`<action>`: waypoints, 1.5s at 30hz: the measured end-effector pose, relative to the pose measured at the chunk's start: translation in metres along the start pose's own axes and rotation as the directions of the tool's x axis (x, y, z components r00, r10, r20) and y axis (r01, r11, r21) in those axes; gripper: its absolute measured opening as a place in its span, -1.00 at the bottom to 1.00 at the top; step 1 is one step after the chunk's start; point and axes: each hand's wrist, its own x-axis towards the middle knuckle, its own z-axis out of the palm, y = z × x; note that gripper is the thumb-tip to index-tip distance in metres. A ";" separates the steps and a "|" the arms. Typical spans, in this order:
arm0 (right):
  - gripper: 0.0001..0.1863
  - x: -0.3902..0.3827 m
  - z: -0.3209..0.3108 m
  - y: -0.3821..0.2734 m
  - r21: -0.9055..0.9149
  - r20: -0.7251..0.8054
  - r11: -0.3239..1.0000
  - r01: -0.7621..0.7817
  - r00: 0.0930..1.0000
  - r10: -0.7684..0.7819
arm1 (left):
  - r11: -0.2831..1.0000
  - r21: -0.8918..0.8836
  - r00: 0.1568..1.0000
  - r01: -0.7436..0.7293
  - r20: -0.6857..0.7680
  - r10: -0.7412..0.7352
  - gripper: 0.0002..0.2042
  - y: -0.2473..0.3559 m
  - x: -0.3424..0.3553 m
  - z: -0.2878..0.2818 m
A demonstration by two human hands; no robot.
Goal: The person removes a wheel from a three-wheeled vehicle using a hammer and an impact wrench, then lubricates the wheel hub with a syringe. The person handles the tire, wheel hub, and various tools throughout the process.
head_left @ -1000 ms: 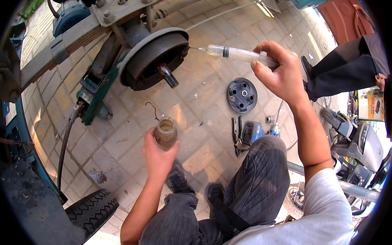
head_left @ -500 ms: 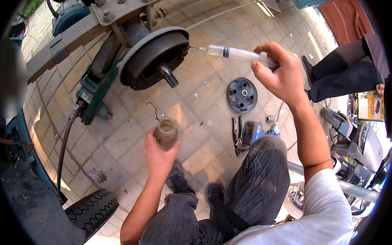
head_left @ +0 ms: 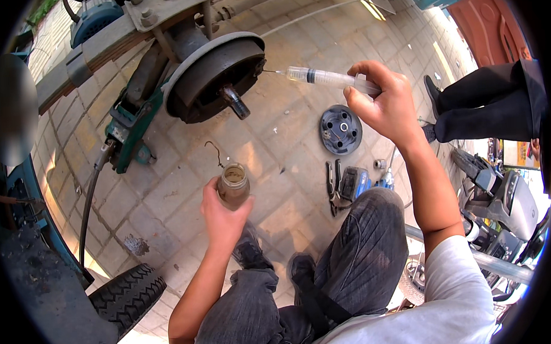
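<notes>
My right hand [head_left: 385,98] is closed round the plunger end of a clear plastic syringe [head_left: 327,78]. The syringe lies almost level, and its thin needle reaches left to the right rim of a brake assembly [head_left: 214,77]. Whether the needle tip touches or enters the part, I cannot tell. A bare metal axle stub [head_left: 235,102] sticks out of the assembly's middle. Lower down, my left hand [head_left: 224,210] grips a small open glass bottle [head_left: 233,184] with brownish contents. A bent wire [head_left: 214,151] rises beside the bottle's mouth.
On the paving lie a round black drum [head_left: 341,130], pliers [head_left: 335,185] and a blue cordless tool [head_left: 356,182]. A green power tool [head_left: 131,125] rests below the beam. Another person's legs [head_left: 479,101] are at the right, near a parked scooter [head_left: 513,206]. A tyre [head_left: 128,298] stands lower left.
My right hand and the syringe have shifted slightly left, bringing the needle nearer the brake assembly. My left hand with the bottle stays almost where it was.
</notes>
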 end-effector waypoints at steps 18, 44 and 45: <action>-0.77 0.003 -0.002 -0.002 0.024 0.011 1.000 0.001 1.000 -0.002 | 1.000 0.005 1.000 -0.002 -0.007 0.002 -0.32 0.001 0.000 -0.001; -0.62 0.156 -0.006 0.069 0.133 0.642 0.990 -0.056 0.766 -0.043 | 1.000 0.017 1.000 0.003 0.022 -0.003 -0.29 -0.006 0.000 -0.001; -0.62 0.162 -0.004 0.067 0.112 0.646 0.994 -0.006 0.761 -0.068 | 1.000 0.019 1.000 0.003 0.021 -0.003 -0.29 -0.008 0.000 0.000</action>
